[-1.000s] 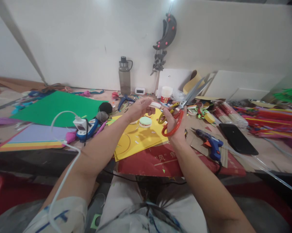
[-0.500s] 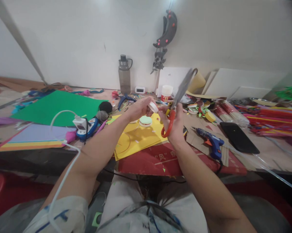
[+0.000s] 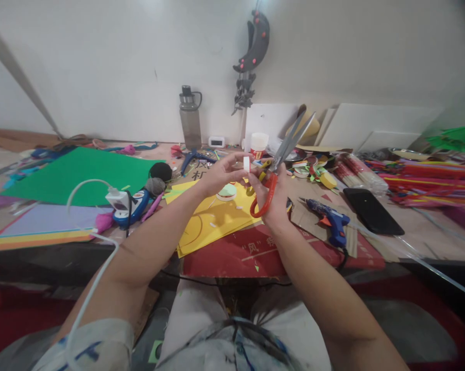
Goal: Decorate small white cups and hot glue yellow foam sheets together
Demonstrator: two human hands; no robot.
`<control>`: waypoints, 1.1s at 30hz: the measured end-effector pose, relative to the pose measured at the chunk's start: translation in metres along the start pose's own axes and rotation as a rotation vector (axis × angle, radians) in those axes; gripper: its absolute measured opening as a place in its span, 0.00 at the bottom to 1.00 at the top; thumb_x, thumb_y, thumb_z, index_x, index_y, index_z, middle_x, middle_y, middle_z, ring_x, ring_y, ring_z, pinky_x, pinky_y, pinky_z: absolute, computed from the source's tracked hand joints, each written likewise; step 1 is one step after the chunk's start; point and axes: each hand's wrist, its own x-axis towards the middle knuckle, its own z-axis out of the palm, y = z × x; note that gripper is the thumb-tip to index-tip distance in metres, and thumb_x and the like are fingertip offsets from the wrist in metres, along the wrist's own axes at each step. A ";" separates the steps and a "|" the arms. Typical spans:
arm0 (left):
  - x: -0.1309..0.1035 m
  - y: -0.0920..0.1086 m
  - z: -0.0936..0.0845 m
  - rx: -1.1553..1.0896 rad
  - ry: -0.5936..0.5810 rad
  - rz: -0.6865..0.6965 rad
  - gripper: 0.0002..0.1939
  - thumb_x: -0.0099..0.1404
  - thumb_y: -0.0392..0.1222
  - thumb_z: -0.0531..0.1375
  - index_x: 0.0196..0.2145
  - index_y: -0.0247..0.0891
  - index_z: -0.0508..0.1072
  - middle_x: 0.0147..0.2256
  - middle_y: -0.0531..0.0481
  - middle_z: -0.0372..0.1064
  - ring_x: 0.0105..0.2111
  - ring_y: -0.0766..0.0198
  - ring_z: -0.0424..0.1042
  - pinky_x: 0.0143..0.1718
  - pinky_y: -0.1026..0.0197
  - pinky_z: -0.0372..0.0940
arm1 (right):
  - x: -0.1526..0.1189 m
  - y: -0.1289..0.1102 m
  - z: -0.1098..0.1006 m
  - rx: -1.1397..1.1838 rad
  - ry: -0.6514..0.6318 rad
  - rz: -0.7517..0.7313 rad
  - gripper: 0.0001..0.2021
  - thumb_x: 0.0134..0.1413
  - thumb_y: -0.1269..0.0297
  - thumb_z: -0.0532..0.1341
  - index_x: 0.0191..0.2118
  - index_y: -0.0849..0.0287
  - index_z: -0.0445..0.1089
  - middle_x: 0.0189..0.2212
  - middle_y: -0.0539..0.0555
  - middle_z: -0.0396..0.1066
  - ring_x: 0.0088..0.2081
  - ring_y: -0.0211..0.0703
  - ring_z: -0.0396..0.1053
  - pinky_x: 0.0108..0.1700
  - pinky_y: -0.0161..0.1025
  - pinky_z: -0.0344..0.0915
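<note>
The left hand (image 3: 225, 174) pinches a small, white, band-edged piece with red along its side (image 3: 246, 165), held upright above the tabletop (image 3: 417, 255). The right hand (image 3: 275, 198) grips large metal scissors with red and yellow handles (image 3: 285, 148), their long blades slightly parted and pointing up and away. Whether its fingers touch the small piece cannot be told. Below lies a pale-green round disc with a white-and-red rim (image 3: 227, 191), on flat yellow sheets (image 3: 201, 219) over glossy red printed cardboard (image 3: 217, 262). Farther back stand a white-and-red paper cup (image 3: 260, 141), its inside unclear, and a translucent grey plastic bottle with a dark cap (image 3: 191, 123). To the right, crinkled clear plastic wrapping (image 3: 371, 178) holds red-and-pale sticks (image 3: 351, 172).
</note>
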 end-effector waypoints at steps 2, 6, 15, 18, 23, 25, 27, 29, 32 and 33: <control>-0.001 0.002 0.001 -0.079 -0.014 -0.014 0.29 0.56 0.51 0.74 0.53 0.44 0.76 0.54 0.42 0.75 0.45 0.57 0.78 0.40 0.59 0.73 | -0.001 -0.004 0.001 -0.008 -0.034 0.006 0.26 0.58 0.45 0.66 0.57 0.46 0.60 0.38 0.52 0.72 0.39 0.46 0.75 0.37 0.44 0.75; -0.001 0.004 -0.004 -0.131 0.038 0.013 0.30 0.54 0.44 0.74 0.54 0.45 0.76 0.52 0.45 0.76 0.42 0.60 0.78 0.40 0.60 0.72 | -0.003 -0.003 0.002 -0.009 -0.053 0.011 0.23 0.59 0.45 0.64 0.55 0.47 0.61 0.38 0.52 0.72 0.38 0.45 0.73 0.37 0.43 0.73; 0.003 0.012 -0.032 -0.104 0.218 0.156 0.24 0.55 0.41 0.69 0.51 0.42 0.79 0.50 0.45 0.77 0.41 0.63 0.76 0.35 0.65 0.67 | -0.008 -0.006 0.000 -0.109 -0.251 0.130 0.24 0.56 0.37 0.64 0.46 0.52 0.67 0.24 0.45 0.66 0.23 0.37 0.62 0.27 0.37 0.63; 0.004 0.014 -0.040 -0.114 0.293 0.176 0.23 0.57 0.42 0.67 0.51 0.42 0.79 0.48 0.46 0.78 0.40 0.64 0.75 0.33 0.65 0.66 | -0.012 -0.011 -0.002 -0.171 -0.328 0.203 0.25 0.56 0.36 0.63 0.43 0.54 0.69 0.23 0.47 0.69 0.22 0.38 0.65 0.24 0.36 0.64; 0.004 0.014 -0.046 -0.093 0.437 0.133 0.22 0.58 0.48 0.68 0.50 0.42 0.79 0.49 0.44 0.79 0.40 0.63 0.75 0.35 0.64 0.65 | -0.014 -0.008 -0.004 -0.222 -0.452 0.303 0.23 0.56 0.38 0.66 0.35 0.55 0.67 0.20 0.47 0.69 0.21 0.38 0.67 0.23 0.34 0.68; 0.005 0.012 -0.048 -0.095 0.444 0.123 0.23 0.58 0.50 0.69 0.50 0.40 0.79 0.48 0.43 0.79 0.39 0.62 0.75 0.35 0.63 0.65 | -0.014 -0.006 -0.004 -0.219 -0.473 0.330 0.23 0.55 0.39 0.67 0.33 0.55 0.65 0.19 0.47 0.69 0.20 0.36 0.66 0.22 0.32 0.66; 0.006 0.009 -0.051 -0.079 0.422 0.124 0.24 0.58 0.52 0.69 0.50 0.39 0.79 0.47 0.42 0.80 0.39 0.62 0.75 0.36 0.63 0.65 | -0.014 -0.007 -0.004 -0.214 -0.470 0.353 0.23 0.54 0.39 0.67 0.32 0.54 0.63 0.18 0.46 0.69 0.19 0.35 0.66 0.20 0.31 0.65; 0.008 0.005 -0.054 -0.061 0.383 0.146 0.26 0.57 0.53 0.69 0.50 0.38 0.80 0.46 0.42 0.80 0.37 0.63 0.74 0.35 0.63 0.64 | -0.014 -0.009 -0.003 -0.212 -0.457 0.369 0.23 0.54 0.40 0.67 0.32 0.54 0.63 0.17 0.46 0.68 0.19 0.35 0.65 0.19 0.29 0.64; 0.010 0.000 -0.058 -0.044 0.325 0.185 0.26 0.57 0.53 0.70 0.49 0.37 0.80 0.44 0.43 0.80 0.35 0.63 0.73 0.33 0.62 0.63 | -0.015 -0.012 -0.002 -0.219 -0.442 0.380 0.23 0.53 0.40 0.67 0.31 0.55 0.63 0.16 0.45 0.67 0.18 0.34 0.64 0.18 0.28 0.63; 0.011 -0.001 -0.059 -0.039 0.312 0.193 0.25 0.58 0.53 0.70 0.49 0.37 0.80 0.43 0.43 0.80 0.35 0.63 0.73 0.33 0.62 0.63 | -0.015 -0.013 -0.002 -0.224 -0.438 0.382 0.23 0.53 0.39 0.67 0.31 0.55 0.63 0.16 0.45 0.67 0.18 0.34 0.64 0.18 0.28 0.63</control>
